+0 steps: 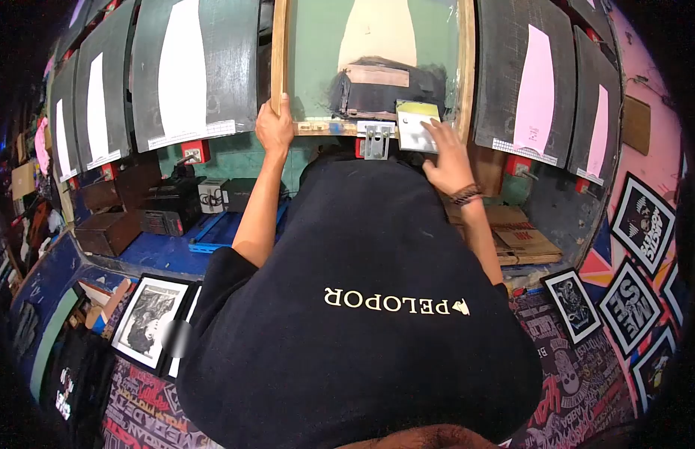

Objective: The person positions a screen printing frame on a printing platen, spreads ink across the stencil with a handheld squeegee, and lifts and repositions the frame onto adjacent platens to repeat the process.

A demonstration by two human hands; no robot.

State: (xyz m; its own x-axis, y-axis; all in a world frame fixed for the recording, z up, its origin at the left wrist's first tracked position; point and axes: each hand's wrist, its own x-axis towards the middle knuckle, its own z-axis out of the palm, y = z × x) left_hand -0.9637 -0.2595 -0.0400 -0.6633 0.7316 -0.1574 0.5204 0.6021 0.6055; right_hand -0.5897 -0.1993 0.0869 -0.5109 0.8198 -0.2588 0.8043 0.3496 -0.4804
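Observation:
My left hand [275, 129] grips the near left corner of a wooden-framed printing screen [280, 56], thumb up along the wood. The green mesh [314, 52] has a pale, tapered area, with dark ink [385, 97] smeared near its lower end. My right hand [448, 161] is closed over the right side of a squeegee [415, 135], a white flat piece with a yellow-green strip, at the screen's near edge. My right fingers are slightly blurred and the thumb's grip is partly hidden. A metal hinge clamp [376, 138] sits at the screen's near edge between my hands.
Dark printing boards flank the screen: one with a white shape [189, 71] on the left, one with a pink shape [534, 86] on the right. Below stand dark boxes [108, 228] and flattened cardboard [523, 236]. Framed prints [149, 318] lie at lower left, others [643, 224] at right.

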